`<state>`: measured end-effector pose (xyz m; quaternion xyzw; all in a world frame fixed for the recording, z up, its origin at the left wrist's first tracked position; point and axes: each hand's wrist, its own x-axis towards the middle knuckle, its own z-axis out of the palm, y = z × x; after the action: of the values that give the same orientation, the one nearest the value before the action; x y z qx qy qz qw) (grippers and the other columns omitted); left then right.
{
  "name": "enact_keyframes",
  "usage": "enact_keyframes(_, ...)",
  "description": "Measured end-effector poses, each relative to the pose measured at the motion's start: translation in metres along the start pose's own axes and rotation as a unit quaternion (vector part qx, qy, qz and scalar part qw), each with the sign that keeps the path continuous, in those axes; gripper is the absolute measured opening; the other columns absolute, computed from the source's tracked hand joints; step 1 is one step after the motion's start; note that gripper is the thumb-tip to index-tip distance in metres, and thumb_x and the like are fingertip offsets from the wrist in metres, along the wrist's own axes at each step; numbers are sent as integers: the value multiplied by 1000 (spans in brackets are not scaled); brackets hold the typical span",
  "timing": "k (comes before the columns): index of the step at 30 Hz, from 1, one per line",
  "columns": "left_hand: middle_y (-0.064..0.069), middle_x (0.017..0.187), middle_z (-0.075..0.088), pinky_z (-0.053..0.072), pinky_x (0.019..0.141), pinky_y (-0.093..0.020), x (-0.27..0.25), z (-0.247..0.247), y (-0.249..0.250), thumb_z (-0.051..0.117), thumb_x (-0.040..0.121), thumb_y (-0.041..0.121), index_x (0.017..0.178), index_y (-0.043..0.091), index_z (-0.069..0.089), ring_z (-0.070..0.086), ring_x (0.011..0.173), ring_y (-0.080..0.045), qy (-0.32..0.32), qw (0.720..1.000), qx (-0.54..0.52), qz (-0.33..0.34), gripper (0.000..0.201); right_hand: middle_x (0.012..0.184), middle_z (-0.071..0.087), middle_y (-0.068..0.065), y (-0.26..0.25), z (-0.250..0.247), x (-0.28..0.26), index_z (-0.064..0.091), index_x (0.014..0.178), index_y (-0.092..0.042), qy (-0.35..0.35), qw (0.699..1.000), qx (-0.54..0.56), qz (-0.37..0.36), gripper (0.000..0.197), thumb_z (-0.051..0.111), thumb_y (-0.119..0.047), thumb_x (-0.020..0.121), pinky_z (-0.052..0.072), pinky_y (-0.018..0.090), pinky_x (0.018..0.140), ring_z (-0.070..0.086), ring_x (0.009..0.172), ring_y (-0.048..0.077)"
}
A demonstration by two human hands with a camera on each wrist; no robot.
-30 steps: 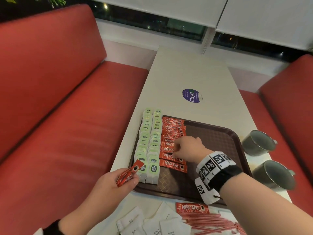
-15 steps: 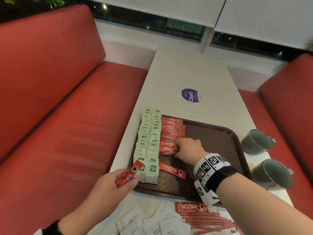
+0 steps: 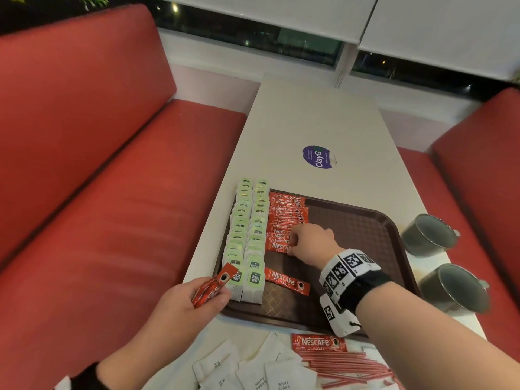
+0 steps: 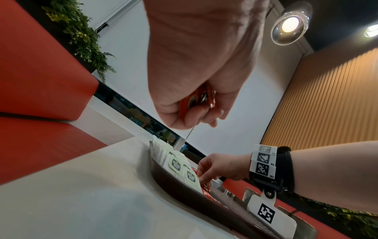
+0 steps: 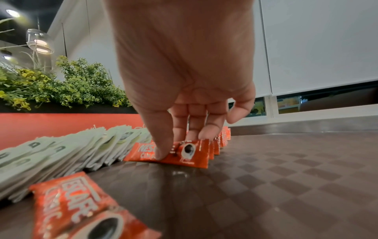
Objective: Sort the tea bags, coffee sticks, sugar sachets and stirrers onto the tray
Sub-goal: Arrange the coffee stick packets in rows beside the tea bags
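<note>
Coffee sticks point(image 3: 287, 218) row the tray point(image 3: 363, 220) beside tea bags point(image 3: 247, 229); right hand point(image 3: 311, 243) pinches the nearest stick point(image 5: 180, 152). Left hand point(image 3: 183, 308) grips spare sticks point(image 3: 215, 285). Cups point(image 3: 430, 235) stand right; sachets point(image 3: 261, 372) and stirrers point(image 3: 349, 364) lie near.

Two grey mugs point(image 3: 429, 235) right of table edge; purple sticker point(image 3: 319, 157); red benches point(image 3: 84, 192).

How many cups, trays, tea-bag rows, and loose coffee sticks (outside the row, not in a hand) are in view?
Cups: 2
Tray: 1
Tea-bag rows: 2
Loose coffee sticks: 2, one on the tray, one on the table
Total: 7
</note>
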<state>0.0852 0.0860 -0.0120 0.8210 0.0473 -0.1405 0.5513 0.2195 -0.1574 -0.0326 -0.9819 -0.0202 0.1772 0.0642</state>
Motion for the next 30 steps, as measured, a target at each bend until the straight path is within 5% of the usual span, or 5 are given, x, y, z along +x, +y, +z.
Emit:
enact_keyframes(13, 2, 58, 50, 29, 47, -15, -1, 1, 5, 68, 85, 26, 74, 38, 67, 37, 50, -4, 4, 1000, -6, -6, 16, 98, 60, -6, 0, -5, -9, 53, 88, -25, 43, 999, 26, -5, 16, 64, -37, 87, 33, 41, 96, 57, 96, 18)
enact_keyframes(20, 4, 55, 49, 32, 49, -17, -1, -1, 2, 68, 85, 27, 73, 41, 67, 41, 53, -7, 6, 1000, -21, -15, 19, 100, 62, -3, -7, 2, -32, 63, 101, -24, -130, 990, -44, -21, 30, 73, -42, 78, 43, 40, 93, 56, 102, 23)
enact_keyframes(24, 3, 57, 50, 33, 51, -19, -3, 0, 2, 68, 85, 27, 74, 40, 67, 42, 56, -8, 6, 1000, -18, -11, 17, 110, 61, 2, -9, 15, -37, 61, 110, -17, -120, 989, -81, -23, 27, 67, -27, 85, 34, 41, 98, 54, 107, 26)
enact_keyframes(30, 3, 59, 49, 34, 56, -24, -4, 0, -2, 68, 84, 30, 75, 38, 67, 42, 57, -9, 11, 1000, -6, -8, 12, 108, 61, 3, -6, 8, -27, 63, 105, -17, -67, 996, -50, -10, 15, 55, -17, 92, 39, 40, 94, 56, 102, 25)
